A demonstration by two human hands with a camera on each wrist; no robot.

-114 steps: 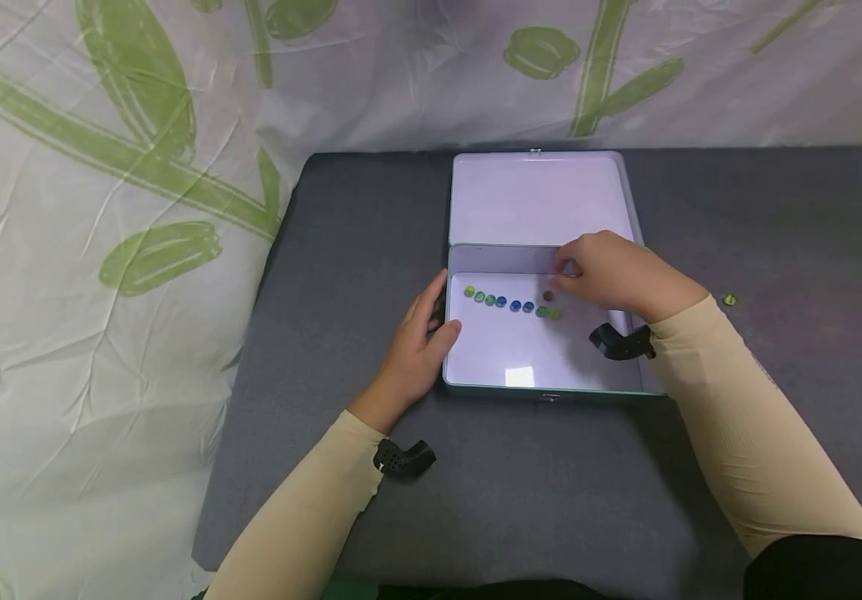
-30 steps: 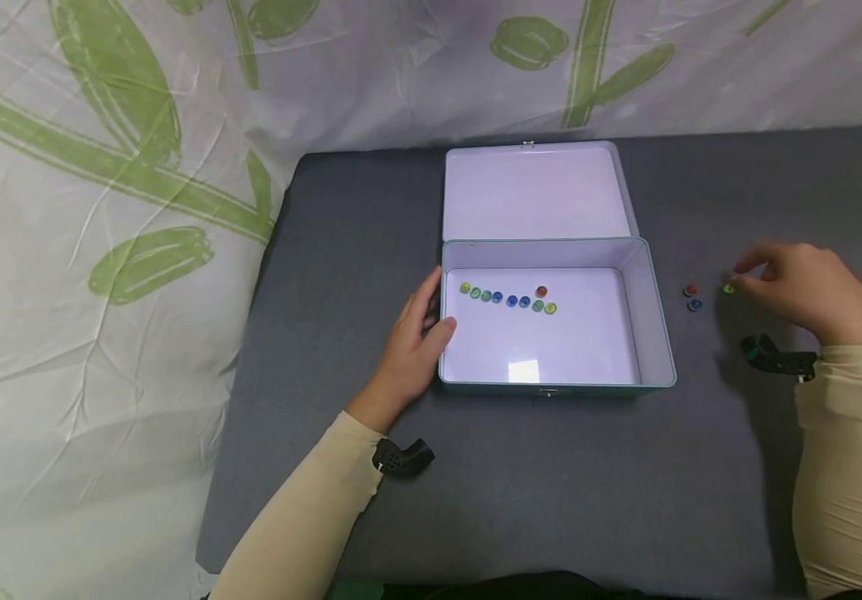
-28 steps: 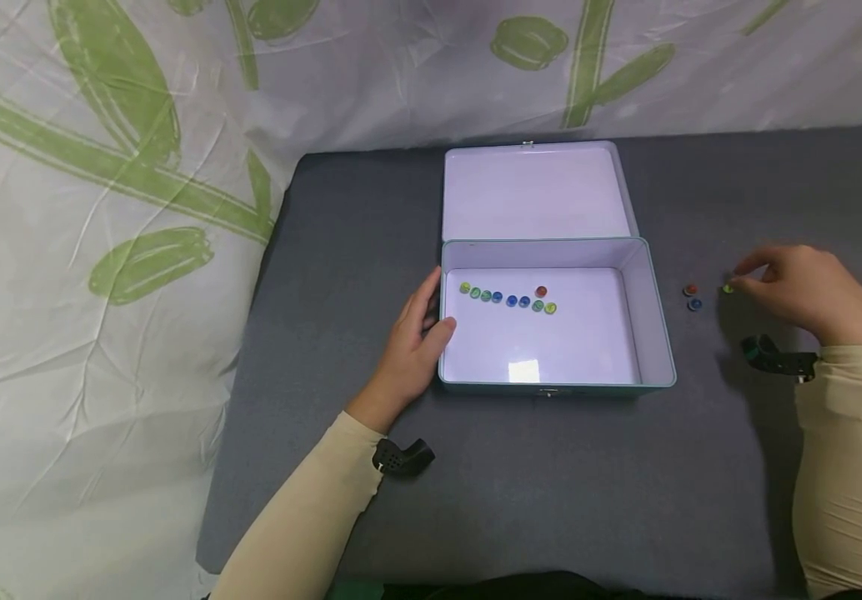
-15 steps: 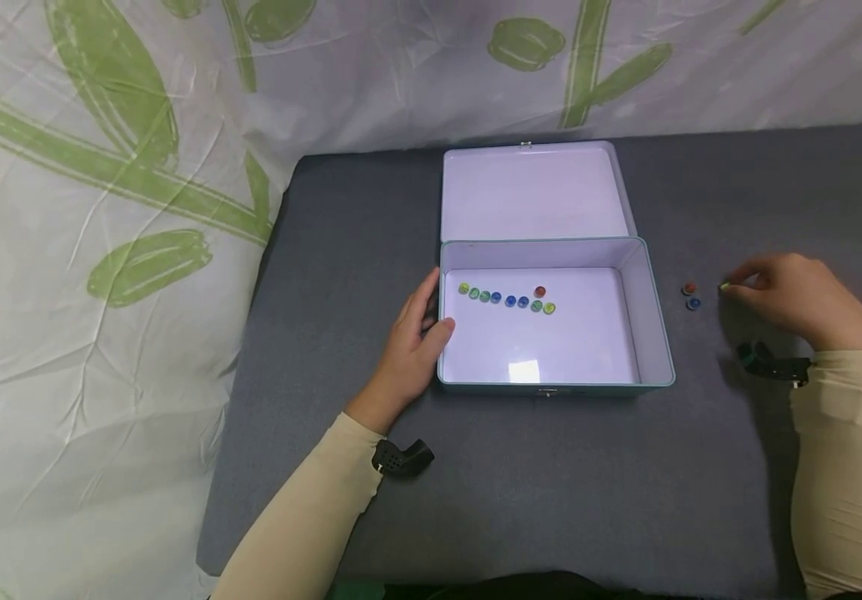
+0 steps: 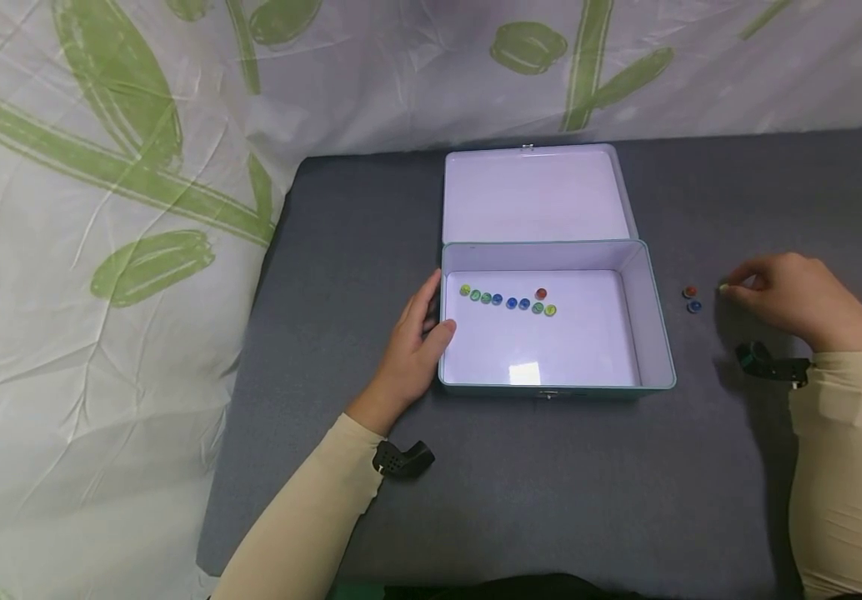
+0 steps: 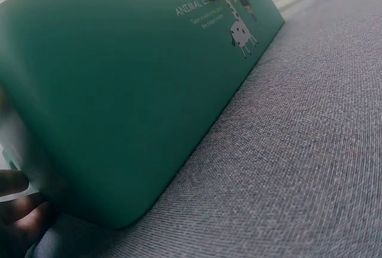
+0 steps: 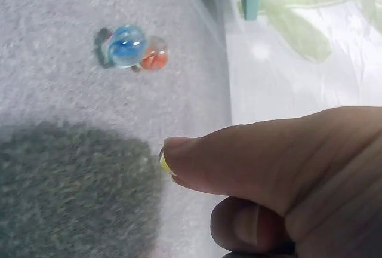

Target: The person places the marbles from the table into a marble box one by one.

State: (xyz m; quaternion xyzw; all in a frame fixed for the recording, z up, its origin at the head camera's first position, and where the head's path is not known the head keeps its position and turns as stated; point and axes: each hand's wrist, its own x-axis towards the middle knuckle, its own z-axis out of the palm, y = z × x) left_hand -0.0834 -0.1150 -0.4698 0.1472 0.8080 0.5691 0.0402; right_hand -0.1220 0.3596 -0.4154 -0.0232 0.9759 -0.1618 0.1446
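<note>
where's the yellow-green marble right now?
The yellow-green marble is pinched at the right hand fingertips, over the grey mat right of the open tin, just right of the red marble and blue marble.

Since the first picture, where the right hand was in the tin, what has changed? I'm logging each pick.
The right hand left the tin, went out to the right over the mat and now pinches a yellow-green marble in its fingers, beside the red marble and blue marble. The left hand rests on the tin's left wall as before; the row of marbles is unchanged.
</note>
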